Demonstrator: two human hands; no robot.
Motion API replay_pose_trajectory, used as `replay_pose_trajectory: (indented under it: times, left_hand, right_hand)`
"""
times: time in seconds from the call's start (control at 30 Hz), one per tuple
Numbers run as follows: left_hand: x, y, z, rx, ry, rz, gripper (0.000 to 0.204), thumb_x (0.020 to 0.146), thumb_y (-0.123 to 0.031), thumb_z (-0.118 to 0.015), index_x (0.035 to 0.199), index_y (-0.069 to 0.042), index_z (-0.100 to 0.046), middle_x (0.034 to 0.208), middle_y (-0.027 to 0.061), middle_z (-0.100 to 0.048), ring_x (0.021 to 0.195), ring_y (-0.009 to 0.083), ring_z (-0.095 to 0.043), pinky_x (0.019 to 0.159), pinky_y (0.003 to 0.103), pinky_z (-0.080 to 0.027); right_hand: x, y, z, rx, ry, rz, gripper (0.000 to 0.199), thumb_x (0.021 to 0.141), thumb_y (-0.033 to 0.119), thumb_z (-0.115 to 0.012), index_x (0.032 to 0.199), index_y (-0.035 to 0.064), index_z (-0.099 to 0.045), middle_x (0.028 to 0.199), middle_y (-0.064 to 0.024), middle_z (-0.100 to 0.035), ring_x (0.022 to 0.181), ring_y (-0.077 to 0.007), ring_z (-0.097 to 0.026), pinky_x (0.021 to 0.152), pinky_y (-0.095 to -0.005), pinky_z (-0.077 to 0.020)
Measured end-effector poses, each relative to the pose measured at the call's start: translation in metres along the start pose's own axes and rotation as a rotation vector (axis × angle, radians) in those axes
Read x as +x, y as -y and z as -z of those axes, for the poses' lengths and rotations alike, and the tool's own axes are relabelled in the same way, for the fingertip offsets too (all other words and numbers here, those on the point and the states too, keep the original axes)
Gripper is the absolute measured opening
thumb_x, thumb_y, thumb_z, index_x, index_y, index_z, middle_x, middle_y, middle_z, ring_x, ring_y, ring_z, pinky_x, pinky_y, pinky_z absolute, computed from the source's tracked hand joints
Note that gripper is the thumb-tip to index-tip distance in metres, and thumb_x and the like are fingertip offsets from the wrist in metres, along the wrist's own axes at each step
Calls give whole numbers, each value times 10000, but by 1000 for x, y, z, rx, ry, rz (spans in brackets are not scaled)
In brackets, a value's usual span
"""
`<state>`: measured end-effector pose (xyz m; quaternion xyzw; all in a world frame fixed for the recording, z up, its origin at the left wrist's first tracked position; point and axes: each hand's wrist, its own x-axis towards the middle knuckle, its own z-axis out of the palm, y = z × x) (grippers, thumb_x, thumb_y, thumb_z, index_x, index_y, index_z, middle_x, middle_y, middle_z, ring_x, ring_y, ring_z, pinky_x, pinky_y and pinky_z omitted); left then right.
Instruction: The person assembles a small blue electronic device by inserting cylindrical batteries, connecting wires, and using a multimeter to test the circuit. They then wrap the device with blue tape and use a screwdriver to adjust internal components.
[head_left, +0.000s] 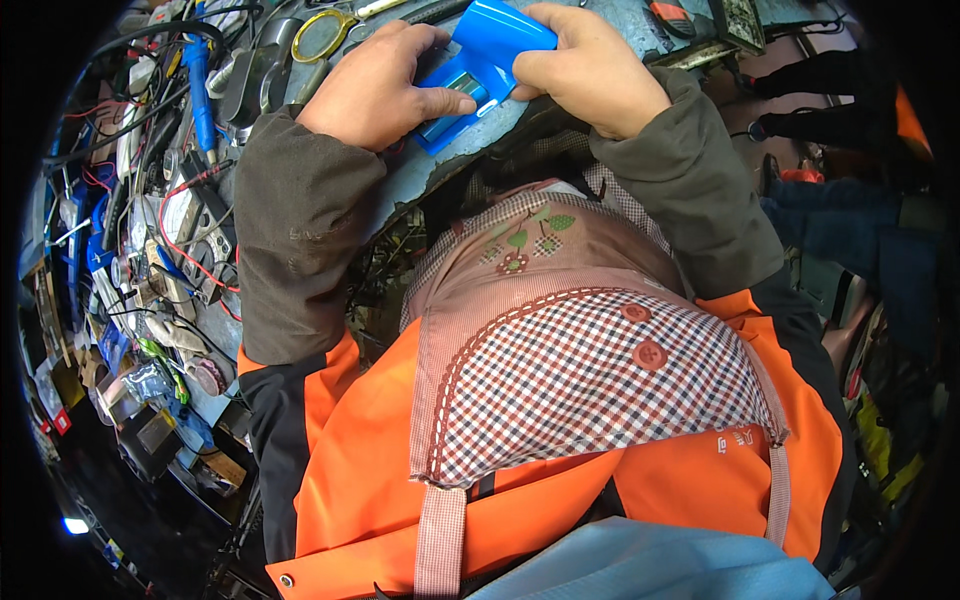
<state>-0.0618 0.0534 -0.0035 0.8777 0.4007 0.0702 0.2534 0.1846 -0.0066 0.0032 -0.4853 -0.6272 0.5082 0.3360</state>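
At the top of the view, a glossy blue plastic sheet [497, 34] lies folded open above the workbench [400, 185], its upper part curling over. In its fold rests a dark teal, rod-like piece [462, 88]; I cannot make out its exact kind. My left hand [372, 88] grips the sheet's left side, the thumb laid across the lower part beside the rod-like piece. My right hand [597, 72] pinches the sheet's right edge between thumb and fingers. Some fingertips of both hands are hidden behind the plastic.
Left of my arm the bench is crowded with tools, cables and a blue soldering iron [200, 95]. A yellow-rimmed magnifying glass [322, 36] lies near my left hand. A red-and-black tool [672, 17] lies beyond my right hand. Another person's dark-clad legs [815, 95] show at the right.
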Motion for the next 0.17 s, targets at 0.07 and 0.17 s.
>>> replay_pose_trajectory:
  times: [0.07, 0.17]
  left_hand:
    - [1, -3, 3, -9, 34, 36, 704, 853, -299, -906, 1410, 9, -604, 1316, 183, -643, 1228, 325, -654, 1062, 401, -525]
    - [0, -9, 7, -151, 113, 138, 739, 862, -338, -904, 1450, -20, -590, 1349, 164, -645, 1229, 372, -649, 1072, 423, -525]
  right_hand:
    - [1, -17, -12, 217, -84, 14, 400, 844, 92, -658, 1229, -15, -692, 928, -99, -724, 770, -159, -666, 720, -307, -537]
    - [1, -28, -19, 411, -133, 13, 388, 861, 89, -643, 1237, 11, -698, 911, -81, -729, 766, -159, -661, 717, -311, -543]
